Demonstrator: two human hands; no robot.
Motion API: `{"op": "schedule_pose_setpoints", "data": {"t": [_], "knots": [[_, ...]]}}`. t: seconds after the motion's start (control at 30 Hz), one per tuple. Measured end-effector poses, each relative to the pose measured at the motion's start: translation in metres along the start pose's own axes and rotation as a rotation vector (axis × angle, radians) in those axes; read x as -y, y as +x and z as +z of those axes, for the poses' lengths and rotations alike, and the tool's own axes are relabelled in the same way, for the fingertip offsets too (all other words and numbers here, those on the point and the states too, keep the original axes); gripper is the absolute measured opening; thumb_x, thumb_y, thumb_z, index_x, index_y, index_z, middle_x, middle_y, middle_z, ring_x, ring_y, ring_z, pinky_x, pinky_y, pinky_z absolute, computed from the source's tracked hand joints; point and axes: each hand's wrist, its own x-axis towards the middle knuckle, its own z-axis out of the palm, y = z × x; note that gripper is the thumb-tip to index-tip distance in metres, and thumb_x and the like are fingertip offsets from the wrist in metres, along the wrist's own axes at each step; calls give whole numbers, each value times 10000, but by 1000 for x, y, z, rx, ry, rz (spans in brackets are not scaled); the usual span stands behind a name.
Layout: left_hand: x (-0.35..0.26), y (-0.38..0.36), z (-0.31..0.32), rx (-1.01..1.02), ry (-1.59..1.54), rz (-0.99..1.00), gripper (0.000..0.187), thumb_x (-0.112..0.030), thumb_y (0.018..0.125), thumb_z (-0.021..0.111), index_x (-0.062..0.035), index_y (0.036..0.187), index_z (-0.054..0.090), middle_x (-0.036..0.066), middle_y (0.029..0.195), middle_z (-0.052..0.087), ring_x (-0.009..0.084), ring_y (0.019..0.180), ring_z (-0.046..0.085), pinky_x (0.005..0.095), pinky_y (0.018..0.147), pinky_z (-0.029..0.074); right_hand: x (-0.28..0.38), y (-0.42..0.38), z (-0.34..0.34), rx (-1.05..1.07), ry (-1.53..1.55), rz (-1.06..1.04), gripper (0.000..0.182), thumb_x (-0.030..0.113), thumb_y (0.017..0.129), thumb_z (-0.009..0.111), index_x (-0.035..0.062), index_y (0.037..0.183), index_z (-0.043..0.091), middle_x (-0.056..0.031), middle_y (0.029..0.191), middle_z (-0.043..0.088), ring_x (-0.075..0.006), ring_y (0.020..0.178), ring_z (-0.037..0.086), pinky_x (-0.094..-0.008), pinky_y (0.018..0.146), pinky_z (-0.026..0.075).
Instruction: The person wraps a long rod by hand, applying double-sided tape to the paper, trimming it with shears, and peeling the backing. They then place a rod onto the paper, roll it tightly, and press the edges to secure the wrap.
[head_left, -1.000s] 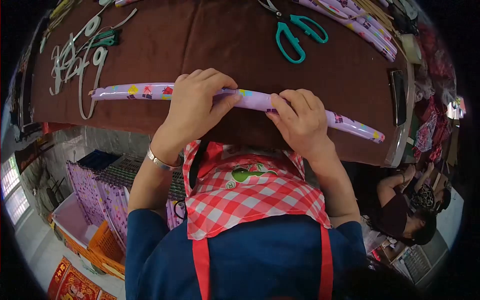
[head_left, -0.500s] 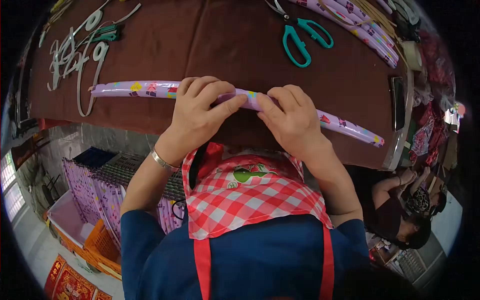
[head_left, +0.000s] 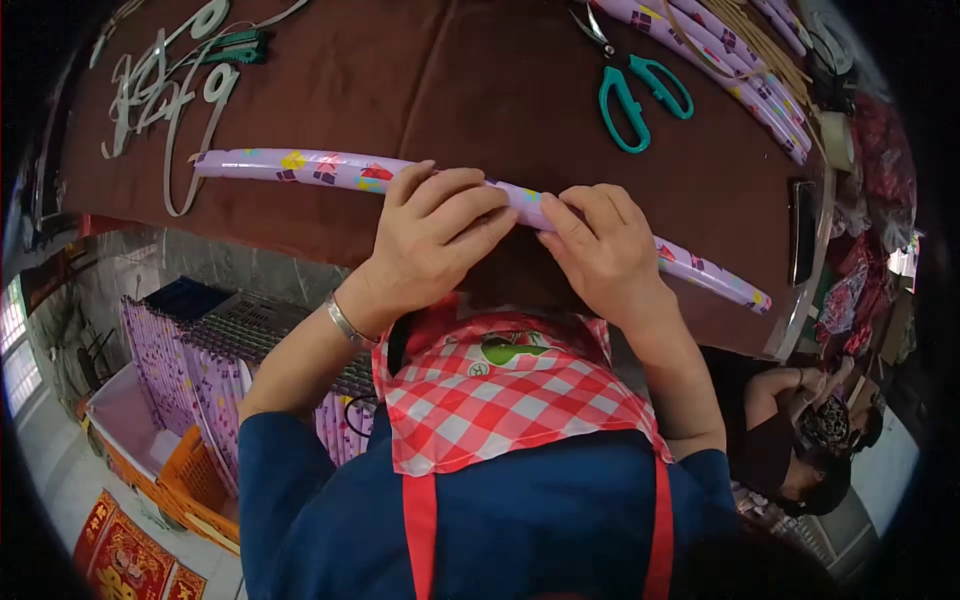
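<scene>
A long lilac patterned roll (head_left: 330, 168) lies across the near part of the brown cloth-covered table, slightly bowed. My left hand (head_left: 435, 235) has its fingers wrapped over the roll just left of its middle, thumb along the near side. A short way to the right, my right hand (head_left: 605, 240) pinches the same roll between thumb and fingers. Both ends of the roll stick out past my hands. What lies under my fingers is hidden.
Teal-handled scissors (head_left: 640, 100) lie beyond my hands. White tape strips (head_left: 150, 90) and a green clip (head_left: 238, 46) are at the upper left. More lilac rolls (head_left: 740, 85) and a phone (head_left: 802, 232) are at the right. A co-worker (head_left: 790, 430) sits at the lower right.
Both hands have shifted slightly right and down in view, still on the roll. The scissors, tape strips and other table items appear shifted right and up with the camera view.
</scene>
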Motion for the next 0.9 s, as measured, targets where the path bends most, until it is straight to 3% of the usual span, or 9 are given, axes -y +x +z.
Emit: {"op": "schedule_pose_setpoints", "data": {"t": [0.17,0.27,0.37,0.43,0.57,0.6,0.63,0.73,0.9], "knots": [[-31,-6,7,83,62,-92,444,-191,817,684,-133,1256,648,30,1356,595,250,1314,522,555,1124,265,1,-2,-1,10,22,19,446,48,724,787,22,1144,639,-116,1031,612,-310,889,606,-410,747,509],[-28,-12,3,110,172,-316,646,-241,786,751,-73,1375,547,94,1467,515,274,1381,460,589,1133,216,2,-2,0,-1,13,9,444,43,728,787,26,1144,635,-121,1051,616,-317,905,612,-414,757,513],[-13,-27,-11,96,275,-392,648,-227,802,743,-77,1397,535,89,1475,512,284,1397,445,585,1137,196,1,-1,0,-15,-24,-19,433,115,723,788,53,1124,638,-90,988,604,-282,881,600,-394,716,516],[0,-38,-20,66,322,-467,630,-227,828,734,-81,1406,530,86,1481,507,293,1398,443,592,1134,193,3,-2,-1,26,-1,20,455,42,724,797,37,1146,626,-125,1053,621,-321,910,619,-419,758,518],[12,-39,-36,36,348,-490,567,-239,836,753,-116,1364,585,73,1450,539,298,1383,457,621,1116,205,3,-3,0,12,3,21,462,40,719,800,39,1146,624,-124,1044,623,-321,894,620,-421,745,518],[15,-34,-39,31,367,-429,499,-240,803,773,-142,1277,650,53,1369,593,280,1315,510,569,1095,284,2,-3,0,11,10,20,462,37,719,799,37,1146,624,-122,1041,624,-320,890,620,-419,741,518],[19,-30,-40,30,367,-428,499,-240,803,773,-142,1277,650,53,1369,593,280,1315,510,569,1095,284,1,-3,0,9,15,19,461,34,719,798,34,1145,624,-120,1039,625,-319,885,620,-417,736,517],[28,-16,-38,49,220,-127,316,-169,766,768,-168,1079,720,20,1182,661,219,1123,607,445,998,428,-1,-2,-2,39,36,26,455,35,726,792,30,1148,625,-116,1035,627,-315,882,618,-409,735,516],[43,-23,-31,-41,169,-34,221,-146,775,752,-161,993,717,3,1108,691,211,1057,643,429,970,451,-2,1,-6,53,59,36,439,43,736,784,23,1147,631,-114,1025,629,-309,879,614,-403,734,513]]}}
